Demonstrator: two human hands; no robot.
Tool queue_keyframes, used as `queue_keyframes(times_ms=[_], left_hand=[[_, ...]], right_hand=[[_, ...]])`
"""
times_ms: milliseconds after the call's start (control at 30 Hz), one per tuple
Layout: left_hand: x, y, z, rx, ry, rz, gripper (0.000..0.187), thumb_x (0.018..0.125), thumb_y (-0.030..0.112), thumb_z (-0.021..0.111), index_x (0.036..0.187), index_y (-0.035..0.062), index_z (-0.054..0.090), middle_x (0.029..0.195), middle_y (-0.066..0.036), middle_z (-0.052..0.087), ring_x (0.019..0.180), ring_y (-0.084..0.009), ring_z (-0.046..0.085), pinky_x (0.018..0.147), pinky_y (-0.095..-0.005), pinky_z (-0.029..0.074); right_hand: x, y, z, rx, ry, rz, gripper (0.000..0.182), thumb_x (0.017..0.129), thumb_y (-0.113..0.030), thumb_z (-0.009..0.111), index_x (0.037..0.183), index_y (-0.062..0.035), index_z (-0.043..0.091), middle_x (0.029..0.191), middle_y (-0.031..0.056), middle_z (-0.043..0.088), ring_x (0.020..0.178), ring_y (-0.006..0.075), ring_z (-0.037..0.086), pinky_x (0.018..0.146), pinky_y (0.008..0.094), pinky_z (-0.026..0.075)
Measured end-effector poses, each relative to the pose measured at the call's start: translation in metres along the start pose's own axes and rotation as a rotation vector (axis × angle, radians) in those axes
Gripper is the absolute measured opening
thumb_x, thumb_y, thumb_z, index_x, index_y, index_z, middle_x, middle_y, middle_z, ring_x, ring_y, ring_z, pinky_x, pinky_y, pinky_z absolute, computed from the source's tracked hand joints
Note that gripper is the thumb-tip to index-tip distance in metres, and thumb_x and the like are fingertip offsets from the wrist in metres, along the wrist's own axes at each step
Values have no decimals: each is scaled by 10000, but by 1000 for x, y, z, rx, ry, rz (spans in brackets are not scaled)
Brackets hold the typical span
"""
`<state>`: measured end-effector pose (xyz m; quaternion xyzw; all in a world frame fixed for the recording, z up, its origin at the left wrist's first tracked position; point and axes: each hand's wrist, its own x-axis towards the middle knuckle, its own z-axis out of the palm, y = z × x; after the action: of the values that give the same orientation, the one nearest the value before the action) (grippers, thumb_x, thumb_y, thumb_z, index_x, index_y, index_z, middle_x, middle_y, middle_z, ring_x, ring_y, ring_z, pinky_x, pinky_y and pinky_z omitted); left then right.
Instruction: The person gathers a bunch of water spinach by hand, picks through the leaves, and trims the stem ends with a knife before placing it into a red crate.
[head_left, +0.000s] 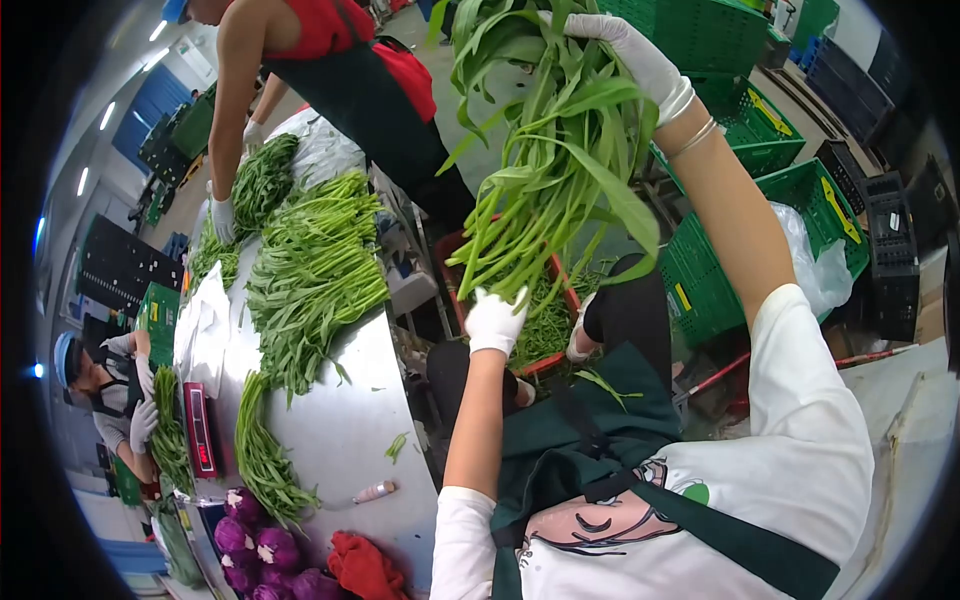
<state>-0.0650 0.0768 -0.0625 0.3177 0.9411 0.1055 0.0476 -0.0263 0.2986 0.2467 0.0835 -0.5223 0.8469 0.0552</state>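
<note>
My right hand, in a white glove, grips a bunch of water spinach near its leafy top, with the stalks hanging down. My left hand, also gloved, is just below the cut stalk ends; its thumb and a finger are apart and I see nothing held in it. Behind it, a red crate on the floor between my legs contains loose green trimmings. To the left, a large pile of water spinach lies on the metal table, with a smaller bundle nearer me.
A wooden-handled tool, a red cloth and purple cabbages are at the table's near end. A red scale display stands beyond. Green crates stand at right. One co-worker bends over greens; another works across the table.
</note>
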Motion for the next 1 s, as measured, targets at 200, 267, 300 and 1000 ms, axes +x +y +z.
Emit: queue_keyframes(times_ms=[200, 267, 300, 1000], left_hand=[[4, 19, -23, -275, 554, 84, 357, 771, 381, 611, 998, 106, 632, 855, -136, 640, 769, -295, 610, 665, -350, 483], [-24, 42, -67, 91, 436, 99, 478, 759, 381, 630, 1137, 102, 543, 1018, -138, 605, 903, -277, 587, 764, -318, 464], [-33, 49, -81, 120, 370, 124, 529, 758, 379, 634, 1190, 101, 508, 1081, -140, 589, 959, -269, 576, 808, -308, 454], [-50, 43, -110, -2699, -428, 384, 185, 867, 338, 481, 885, 155, 464, 800, -2, 435, 745, -144, 426, 695, -326, 386]], right_hand=[[4, 4, 5, -4, 11, -6, 150, 796, -157, 631, 889, -40, 632, 723, 70, 653, 564, 139, 626, 585, 265, 544], [4, 9, 9, -28, 48, -37, 158, 794, -165, 636, 897, -45, 631, 720, 58, 651, 563, 132, 623, 586, 265, 543], [4, 11, 8, -53, 61, -49, 161, 793, -166, 637, 900, -46, 630, 720, 56, 651, 563, 132, 622, 586, 267, 543], [-11, 33, -29, 113, 74, 82, 277, 827, -151, 563, 1073, -23, 565, 933, 110, 643, 748, 200, 649, 688, 319, 560]])
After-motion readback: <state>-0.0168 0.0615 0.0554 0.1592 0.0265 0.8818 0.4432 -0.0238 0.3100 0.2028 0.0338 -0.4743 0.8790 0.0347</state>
